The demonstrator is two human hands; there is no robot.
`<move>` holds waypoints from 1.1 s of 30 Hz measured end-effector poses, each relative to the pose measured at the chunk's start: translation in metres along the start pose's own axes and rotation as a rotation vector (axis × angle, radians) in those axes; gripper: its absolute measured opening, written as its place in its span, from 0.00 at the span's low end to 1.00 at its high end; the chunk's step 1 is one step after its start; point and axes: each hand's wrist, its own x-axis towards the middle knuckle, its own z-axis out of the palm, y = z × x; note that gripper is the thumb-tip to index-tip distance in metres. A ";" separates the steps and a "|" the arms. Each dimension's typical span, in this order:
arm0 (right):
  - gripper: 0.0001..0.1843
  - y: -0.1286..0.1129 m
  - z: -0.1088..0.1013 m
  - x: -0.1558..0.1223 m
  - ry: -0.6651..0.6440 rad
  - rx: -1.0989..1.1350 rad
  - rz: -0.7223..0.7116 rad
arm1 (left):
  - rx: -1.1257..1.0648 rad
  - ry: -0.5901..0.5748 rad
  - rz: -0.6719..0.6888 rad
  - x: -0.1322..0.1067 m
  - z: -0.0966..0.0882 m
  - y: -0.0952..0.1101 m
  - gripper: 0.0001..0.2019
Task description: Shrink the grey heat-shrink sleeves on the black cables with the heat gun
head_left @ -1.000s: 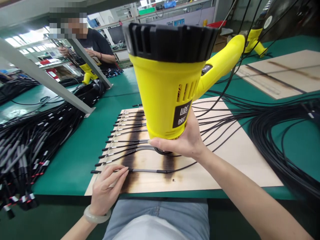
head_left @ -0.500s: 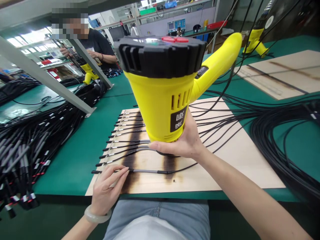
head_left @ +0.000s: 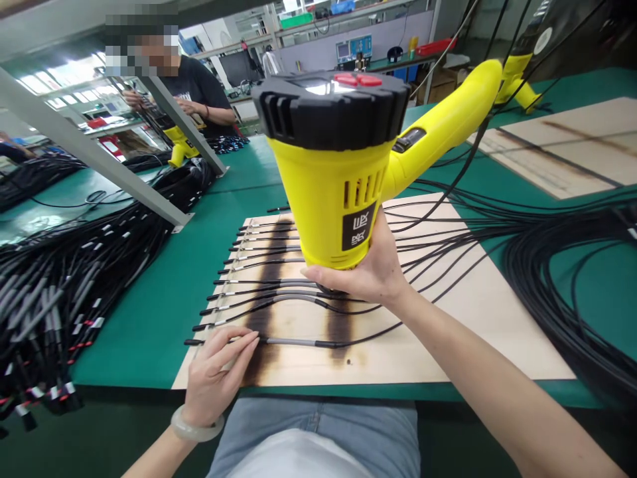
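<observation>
1. Heat gun (head_left: 338, 179): the right hand (head_left: 371, 272) grips it low on the yellow barrel, fingers wrapped tight round the body just above the nozzle, which points down at the wooden board (head_left: 472, 332).
2. Since a second ago the gun has tipped toward the camera, so the red buttons on its black cap now show. It has also slid slightly toward 1 o'clock, and the nozzle now sits over rows farther from the person.
3. The left hand (head_left: 216, 378) has stayed at 7 o'clock of the gun. Its fingers are drawn narrow and pin the nearest cable (head_left: 293, 342) to the board just left of its grey sleeve.
4. More black cables lie in parallel rows across the board, crossing two dark scorch bands (head_left: 261, 318).
5. The board rests on a green surface (head_left: 149, 312). A cable bundle (head_left: 50, 299) lies at 9 o'clock and a cable coil (head_left: 572, 265) at 3 o'clock.
6. At 11 o'clock, well apart, a co-worker (head_left: 199, 86) handles something at another station. At 2 o'clock lies a second board (head_left: 562, 146).
</observation>
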 end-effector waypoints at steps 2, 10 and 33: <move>0.41 -0.003 0.000 0.001 0.014 0.025 -0.020 | -0.002 -0.002 0.005 0.001 0.001 0.000 0.10; 0.40 -0.001 -0.001 0.004 0.026 0.045 -0.070 | -0.006 -0.007 0.028 0.004 0.001 0.000 0.11; 0.42 0.016 -0.005 0.023 0.065 0.005 -0.084 | 0.006 0.006 0.029 0.008 0.002 -0.004 0.09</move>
